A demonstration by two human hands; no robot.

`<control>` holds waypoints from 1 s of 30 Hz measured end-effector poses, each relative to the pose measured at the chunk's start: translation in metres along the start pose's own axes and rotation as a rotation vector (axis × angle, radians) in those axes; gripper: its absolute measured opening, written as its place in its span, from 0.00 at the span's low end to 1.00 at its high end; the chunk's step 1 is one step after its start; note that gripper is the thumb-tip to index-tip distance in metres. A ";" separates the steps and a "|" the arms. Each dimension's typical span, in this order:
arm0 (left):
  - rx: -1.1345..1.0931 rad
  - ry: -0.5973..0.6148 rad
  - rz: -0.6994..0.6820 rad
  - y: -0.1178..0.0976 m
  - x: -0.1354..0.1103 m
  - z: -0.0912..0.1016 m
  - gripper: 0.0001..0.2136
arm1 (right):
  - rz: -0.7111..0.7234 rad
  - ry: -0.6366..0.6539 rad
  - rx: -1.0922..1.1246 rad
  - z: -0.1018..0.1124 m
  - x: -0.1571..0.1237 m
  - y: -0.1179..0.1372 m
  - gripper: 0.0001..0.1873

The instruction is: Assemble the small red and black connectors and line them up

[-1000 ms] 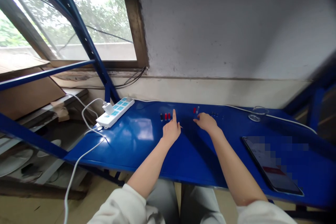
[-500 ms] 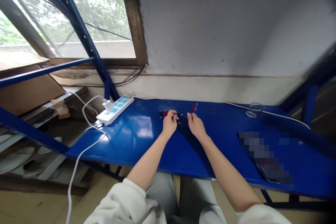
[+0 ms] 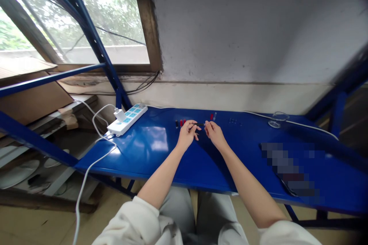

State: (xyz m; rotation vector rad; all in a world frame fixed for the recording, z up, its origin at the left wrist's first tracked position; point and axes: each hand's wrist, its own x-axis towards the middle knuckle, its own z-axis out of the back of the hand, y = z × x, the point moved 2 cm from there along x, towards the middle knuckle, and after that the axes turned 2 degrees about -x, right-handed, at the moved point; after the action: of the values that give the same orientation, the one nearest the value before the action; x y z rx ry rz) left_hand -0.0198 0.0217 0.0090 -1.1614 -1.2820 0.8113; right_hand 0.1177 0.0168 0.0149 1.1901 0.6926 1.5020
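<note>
L hand (image 3: 187, 134) & R hand (image 3: 214, 134) each pinched one end of a small dark piece (image 3: 200, 124) just above the blue table (image 3: 155, 149), near the red/black pieces (image 3: 180, 123). Risk, imo: grip so tiny it could slip, and the piece would drop & roll off.

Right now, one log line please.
left hand: pinches dark piece | right hand: pinches same piece | nearby: red pieces, blue table

Glossy blue table (image 3: 161, 149); white power strip (image 3: 127, 119), light-blue sockets; red plugs (image 3: 182, 122).
</note>
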 end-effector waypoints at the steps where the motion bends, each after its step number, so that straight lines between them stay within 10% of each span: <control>1: 0.001 -0.007 0.001 0.000 0.000 0.000 0.13 | 0.000 0.006 0.009 0.000 0.000 0.000 0.23; 30: 0.123 -0.106 0.101 -0.010 -0.004 0.004 0.22 | 0.147 0.065 -0.091 -0.002 -0.004 0.006 0.15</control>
State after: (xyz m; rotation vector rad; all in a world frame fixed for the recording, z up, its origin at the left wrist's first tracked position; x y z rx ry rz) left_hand -0.0253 0.0161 0.0172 -1.1038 -1.2490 1.0243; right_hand 0.1132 0.0115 0.0183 1.1477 0.5833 1.6832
